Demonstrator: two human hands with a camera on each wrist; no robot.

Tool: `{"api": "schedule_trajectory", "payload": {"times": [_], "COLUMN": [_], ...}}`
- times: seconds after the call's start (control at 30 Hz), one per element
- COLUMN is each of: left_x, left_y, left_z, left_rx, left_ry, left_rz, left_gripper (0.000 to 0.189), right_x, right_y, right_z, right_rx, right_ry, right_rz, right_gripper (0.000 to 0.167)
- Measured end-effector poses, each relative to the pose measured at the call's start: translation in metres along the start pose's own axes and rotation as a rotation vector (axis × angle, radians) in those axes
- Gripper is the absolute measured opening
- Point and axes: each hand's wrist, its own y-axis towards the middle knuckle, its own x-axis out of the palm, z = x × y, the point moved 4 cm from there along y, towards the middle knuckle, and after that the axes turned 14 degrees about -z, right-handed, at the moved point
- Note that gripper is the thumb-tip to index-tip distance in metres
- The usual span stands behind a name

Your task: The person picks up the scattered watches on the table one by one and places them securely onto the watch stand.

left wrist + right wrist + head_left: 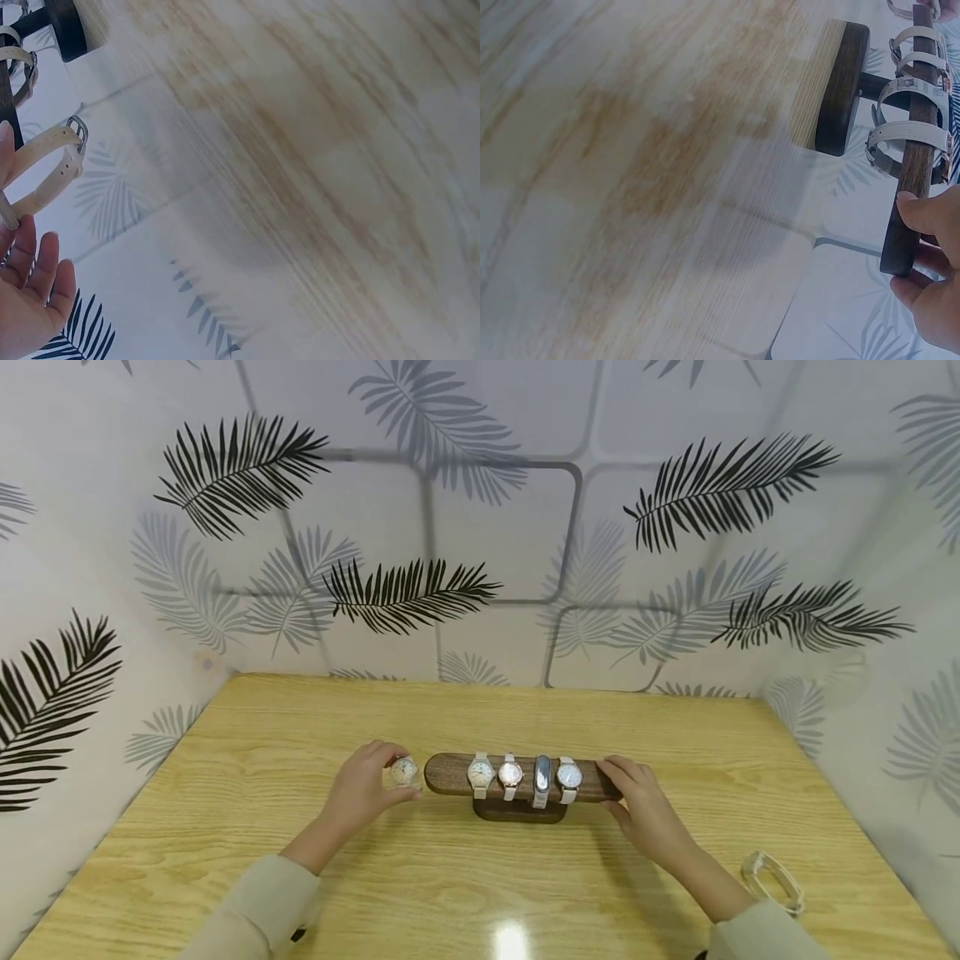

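Observation:
My left hand [366,789] pinches a wristwatch [403,771] with a round pale dial between thumb and fingers, just off the left end of a dark wooden watch stand [450,774]. Its cream strap [46,150] is buckled into a loop, as the left wrist view shows. My right hand [643,806] grips the stand's right end, thumb on the near side. Along the bar sit a cream-strapped watch [481,773], a small rose-rimmed watch [511,774], a fitness band [542,777] with a dark oblong face, and a white-strapped watch [569,775].
A pale looped watch [772,882] lies on the wooden table [420,877] at the right, beside my right forearm. The stand's base [520,811] rests mid-table. Behind and at both sides rise leaf-patterned walls [495,543].

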Motion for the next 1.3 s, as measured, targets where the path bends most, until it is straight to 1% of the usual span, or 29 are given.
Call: {"api": "schedule_trajectory", "payload": {"times": [0.1, 0.2, 0.33, 0.43, 0.6, 0.7, 0.8, 0.97, 1.07, 1.2, 1.3], "left_x": [0.0, 0.001, 0.004, 0.006, 0.01, 0.011, 0.011, 0.012, 0.013, 0.015, 0.018], "left_y": [0.003, 0.005, 0.008, 0.01, 0.012, 0.012, 0.012, 0.012, 0.012, 0.011, 0.01], "left_z": [0.003, 0.006, 0.008, 0.01, 0.01, 0.01, 0.01, 0.012, 0.013, 0.016, 0.017], "left_rx": [0.001, -0.013, -0.034, -0.027, -0.008, 0.005, 0.008, -0.016, -0.015, 0.012, 0.043], "left_ry": [0.001, -0.018, -0.093, -0.142, -0.212, -0.237, -0.23, -0.162, -0.135, -0.109, -0.087], "left_rz": [-0.005, -0.028, -0.085, -0.117, -0.151, -0.164, -0.169, -0.19, -0.196, -0.158, -0.125], "left_gripper": [0.051, 0.052, 0.053, 0.053, 0.053, 0.053, 0.057, 0.067, 0.067, 0.065, 0.065], "right_x": [0.0, 0.0, 0.001, 0.002, 0.002, 0.002, 0.002, 0.001, 0.0, -0.001, 0.0], "right_y": [0.0, 0.001, 0.001, 0.001, 0.002, 0.003, 0.003, 0.003, 0.002, 0.002, 0.002], "right_z": [-0.001, -0.002, -0.002, -0.003, -0.004, -0.004, -0.004, -0.004, -0.005, -0.004, -0.002], "right_rx": [0.006, 0.015, 0.026, 0.032, 0.034, 0.031, 0.031, 0.02, 0.01, 0.0, -0.003], "right_ry": [0.005, 0.009, 0.016, 0.02, 0.024, 0.021, 0.014, 0.006, 0.004, 0.003, 0.005], "right_rz": [-0.002, -0.007, -0.017, -0.026, -0.024, -0.018, -0.017, -0.015, -0.004, 0.005, 0.003], "right_gripper": [0.052, 0.052, 0.051, 0.051, 0.051, 0.051, 0.051, 0.051, 0.05, 0.05, 0.05]}}
